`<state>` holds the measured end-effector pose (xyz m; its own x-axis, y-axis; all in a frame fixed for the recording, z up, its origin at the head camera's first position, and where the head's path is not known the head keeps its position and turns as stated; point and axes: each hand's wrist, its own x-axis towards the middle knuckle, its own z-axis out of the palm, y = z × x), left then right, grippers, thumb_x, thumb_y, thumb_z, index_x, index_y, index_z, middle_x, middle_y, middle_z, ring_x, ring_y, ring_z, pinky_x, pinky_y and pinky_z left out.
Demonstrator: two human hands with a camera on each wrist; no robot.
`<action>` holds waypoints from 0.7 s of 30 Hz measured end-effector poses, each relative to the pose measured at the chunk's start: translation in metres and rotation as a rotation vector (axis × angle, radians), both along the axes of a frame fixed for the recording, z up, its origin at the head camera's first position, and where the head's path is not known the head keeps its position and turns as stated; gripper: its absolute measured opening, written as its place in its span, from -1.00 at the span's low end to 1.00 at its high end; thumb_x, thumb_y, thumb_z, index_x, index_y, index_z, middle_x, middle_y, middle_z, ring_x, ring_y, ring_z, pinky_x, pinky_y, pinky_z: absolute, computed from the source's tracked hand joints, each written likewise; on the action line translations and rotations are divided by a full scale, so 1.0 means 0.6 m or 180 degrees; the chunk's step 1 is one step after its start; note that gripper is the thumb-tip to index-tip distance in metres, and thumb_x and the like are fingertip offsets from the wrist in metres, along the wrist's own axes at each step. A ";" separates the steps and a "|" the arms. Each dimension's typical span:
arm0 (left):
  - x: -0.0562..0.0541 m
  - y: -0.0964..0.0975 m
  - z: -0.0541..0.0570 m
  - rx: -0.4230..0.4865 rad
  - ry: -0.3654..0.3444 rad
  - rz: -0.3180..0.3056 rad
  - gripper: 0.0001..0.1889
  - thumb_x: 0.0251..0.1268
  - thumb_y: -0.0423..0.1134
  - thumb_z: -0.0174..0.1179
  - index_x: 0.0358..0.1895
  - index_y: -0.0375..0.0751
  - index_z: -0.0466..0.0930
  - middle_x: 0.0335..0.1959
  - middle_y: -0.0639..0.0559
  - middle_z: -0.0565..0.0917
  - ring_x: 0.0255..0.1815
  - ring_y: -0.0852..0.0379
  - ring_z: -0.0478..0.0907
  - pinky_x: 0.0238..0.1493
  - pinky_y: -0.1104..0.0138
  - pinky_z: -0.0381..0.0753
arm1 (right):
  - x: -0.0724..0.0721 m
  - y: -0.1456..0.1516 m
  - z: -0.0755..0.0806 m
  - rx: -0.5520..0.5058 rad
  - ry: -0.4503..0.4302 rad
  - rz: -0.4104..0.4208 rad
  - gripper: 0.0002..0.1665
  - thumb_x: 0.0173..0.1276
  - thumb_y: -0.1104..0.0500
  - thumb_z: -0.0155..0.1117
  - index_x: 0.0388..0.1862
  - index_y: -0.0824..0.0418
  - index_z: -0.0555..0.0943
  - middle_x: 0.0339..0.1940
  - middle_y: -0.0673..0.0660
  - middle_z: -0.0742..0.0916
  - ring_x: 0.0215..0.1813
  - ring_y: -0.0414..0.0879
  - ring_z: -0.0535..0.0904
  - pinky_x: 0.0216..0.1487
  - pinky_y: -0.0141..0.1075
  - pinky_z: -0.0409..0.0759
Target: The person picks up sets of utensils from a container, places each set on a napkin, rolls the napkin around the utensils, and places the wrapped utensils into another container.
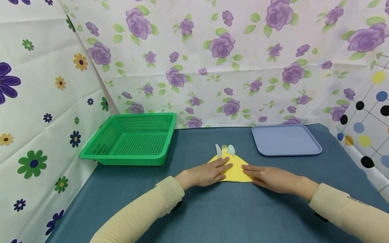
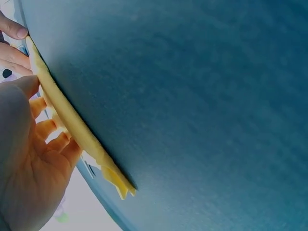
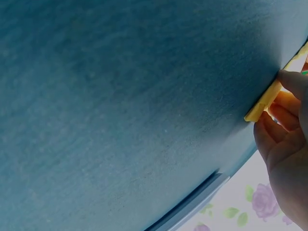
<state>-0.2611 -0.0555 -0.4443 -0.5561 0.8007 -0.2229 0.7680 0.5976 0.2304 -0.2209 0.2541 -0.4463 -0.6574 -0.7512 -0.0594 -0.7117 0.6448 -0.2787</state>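
A folded yellow napkin lies on the blue-grey table, its front edge straight and its upper edges slanting to a peak. From its top stick out a white knife, a yellow fork and a pale spoon; their lower parts are hidden in the napkin. My left hand rests with extended fingers on the napkin's left half, also seen along the yellow napkin in the left wrist view. On the right corner my right hand lays its straight fingers, thumb at the front edge.
A green plastic basket stands at the back left of the table. At the back right lies a blue-grey tray. Flowered cloth hangs behind the table, with more patterned cloth at both sides.
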 end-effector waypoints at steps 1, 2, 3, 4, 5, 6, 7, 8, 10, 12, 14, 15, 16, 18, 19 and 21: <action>0.000 0.000 0.000 0.0003 -0.0002 0.0001 -0.39 0.78 0.07 -0.30 0.73 0.10 -0.11 0.75 0.07 -0.18 0.73 0.05 -0.20 0.67 0.17 -0.02 | 0.000 0.000 0.001 0.0006 0.0012 0.0005 -0.39 0.69 0.08 0.13 0.62 0.14 0.36 0.63 0.11 0.38 0.46 0.15 0.51 0.31 0.04 0.59; 0.001 0.000 0.001 0.0007 -0.0007 0.0006 -0.40 0.78 0.07 -0.29 0.73 0.11 -0.10 0.75 0.07 -0.17 0.73 0.05 -0.20 0.67 0.17 -0.02 | 0.000 0.001 0.001 0.0009 0.0018 0.0011 -0.39 0.68 0.08 0.13 0.62 0.14 0.36 0.63 0.11 0.39 0.45 0.15 0.51 0.30 0.04 0.59; 0.002 0.000 0.001 0.0012 -0.0008 0.0010 -0.40 0.78 0.07 -0.29 0.73 0.13 -0.10 0.75 0.07 -0.17 0.73 0.05 -0.20 0.67 0.17 -0.02 | -0.001 0.001 0.002 0.0007 0.0014 0.0015 -0.39 0.68 0.08 0.13 0.62 0.14 0.36 0.63 0.11 0.39 0.45 0.15 0.51 0.30 0.04 0.59; 0.002 0.000 0.001 0.0017 -0.0008 0.0009 -0.40 0.78 0.06 -0.29 0.73 0.13 -0.10 0.75 0.07 -0.17 0.73 0.05 -0.20 0.67 0.16 -0.01 | -0.001 0.001 0.002 0.0001 0.0012 0.0021 -0.40 0.68 0.08 0.13 0.62 0.14 0.36 0.63 0.11 0.39 0.45 0.15 0.51 0.30 0.04 0.60; 0.003 0.000 0.002 0.0022 -0.0012 0.0008 -0.40 0.78 0.06 -0.29 0.73 0.14 -0.10 0.75 0.06 -0.17 0.73 0.04 -0.19 0.67 0.16 -0.01 | -0.002 0.002 0.002 -0.0005 0.0013 0.0030 -0.40 0.68 0.08 0.13 0.62 0.14 0.37 0.63 0.11 0.39 0.45 0.15 0.52 0.30 0.04 0.60; 0.003 0.000 0.002 0.0018 -0.0009 -0.0001 -0.41 0.78 0.06 -0.29 0.73 0.16 -0.10 0.75 0.05 -0.17 0.73 0.04 -0.19 0.67 0.16 0.00 | -0.002 0.002 0.001 -0.0006 0.0019 0.0035 -0.40 0.68 0.09 0.14 0.62 0.15 0.37 0.62 0.11 0.40 0.44 0.15 0.52 0.30 0.04 0.60; 0.004 0.000 0.003 0.0013 -0.0004 -0.0010 -0.41 0.78 0.05 -0.29 0.73 0.18 -0.10 0.75 0.05 -0.17 0.73 0.03 -0.19 0.66 0.15 0.00 | -0.003 0.003 0.001 -0.0004 0.0034 0.0042 -0.40 0.68 0.09 0.14 0.61 0.14 0.37 0.62 0.11 0.40 0.44 0.15 0.52 0.30 0.04 0.60; 0.004 0.000 0.004 0.0005 -0.0004 -0.0016 -0.41 0.79 0.05 -0.29 0.73 0.19 -0.10 0.75 0.04 -0.17 0.73 0.03 -0.19 0.66 0.15 0.00 | -0.003 0.003 0.000 -0.0007 0.0046 0.0050 -0.40 0.68 0.09 0.14 0.61 0.14 0.37 0.62 0.11 0.40 0.44 0.15 0.53 0.29 0.04 0.60; 0.005 0.000 0.006 -0.0010 -0.0002 -0.0031 -0.42 0.79 0.04 -0.29 0.73 0.21 -0.10 0.75 0.03 -0.17 0.73 0.01 -0.18 0.66 0.15 0.01 | -0.005 0.004 -0.003 -0.0015 0.0077 0.0064 -0.40 0.68 0.09 0.15 0.61 0.15 0.38 0.61 0.11 0.41 0.43 0.14 0.54 0.28 0.03 0.61; 0.005 0.000 0.006 -0.0024 -0.0003 -0.0039 -0.42 0.79 0.04 -0.30 0.73 0.23 -0.11 0.75 0.03 -0.17 0.73 0.01 -0.18 0.66 0.15 0.01 | -0.006 0.005 -0.004 -0.0012 0.0105 0.0073 -0.41 0.67 0.09 0.15 0.60 0.15 0.39 0.61 0.12 0.42 0.42 0.14 0.54 0.27 0.03 0.62; 0.005 0.000 0.006 -0.0031 -0.0016 -0.0027 -0.42 0.79 0.05 -0.29 0.73 0.24 -0.11 0.75 0.04 -0.18 0.73 0.01 -0.18 0.66 0.14 0.01 | -0.006 0.004 -0.005 -0.0022 0.0116 0.0087 -0.41 0.67 0.10 0.15 0.60 0.16 0.39 0.61 0.13 0.42 0.42 0.14 0.55 0.27 0.02 0.62; 0.005 0.000 0.006 -0.0031 -0.0018 -0.0019 -0.42 0.79 0.05 -0.29 0.73 0.24 -0.11 0.75 0.04 -0.18 0.73 0.01 -0.18 0.66 0.14 0.01 | -0.006 0.004 -0.005 -0.0025 0.0125 0.0096 -0.41 0.67 0.11 0.16 0.60 0.16 0.39 0.61 0.13 0.42 0.41 0.14 0.55 0.27 0.02 0.62; 0.005 0.000 0.006 -0.0031 -0.0019 -0.0015 -0.42 0.79 0.05 -0.29 0.73 0.25 -0.12 0.75 0.04 -0.18 0.73 0.02 -0.19 0.66 0.14 0.01 | -0.006 0.004 -0.005 -0.0029 0.0131 0.0102 -0.41 0.67 0.11 0.16 0.59 0.16 0.40 0.60 0.13 0.43 0.41 0.14 0.55 0.27 0.02 0.63; 0.005 0.000 0.005 -0.0034 -0.0018 -0.0011 -0.42 0.79 0.05 -0.30 0.73 0.26 -0.12 0.75 0.04 -0.18 0.73 0.03 -0.19 0.66 0.14 0.01 | -0.006 0.003 -0.005 -0.0035 0.0144 0.0108 -0.41 0.66 0.12 0.16 0.59 0.17 0.40 0.60 0.14 0.43 0.41 0.14 0.56 0.26 0.02 0.63; 0.004 0.000 0.005 -0.0036 -0.0018 -0.0007 -0.42 0.79 0.05 -0.30 0.73 0.26 -0.12 0.75 0.04 -0.18 0.73 0.03 -0.19 0.66 0.14 0.01 | -0.006 0.003 -0.004 -0.0036 0.0156 0.0109 -0.42 0.66 0.12 0.17 0.58 0.17 0.41 0.59 0.14 0.44 0.40 0.14 0.56 0.26 0.01 0.63; 0.003 0.000 0.004 -0.0044 -0.0010 -0.0015 -0.42 0.79 0.05 -0.30 0.73 0.26 -0.12 0.75 0.04 -0.18 0.73 0.03 -0.20 0.66 0.15 0.01 | -0.006 0.003 -0.004 -0.0035 0.0200 0.0114 -0.43 0.65 0.12 0.18 0.57 0.17 0.44 0.58 0.14 0.47 0.39 0.13 0.57 0.25 0.01 0.64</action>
<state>-0.2592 -0.0557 -0.4420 -0.5516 0.8001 -0.2356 0.7701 0.5971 0.2246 -0.2242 0.2559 -0.4489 -0.6321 -0.7748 -0.0104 -0.7507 0.6157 -0.2397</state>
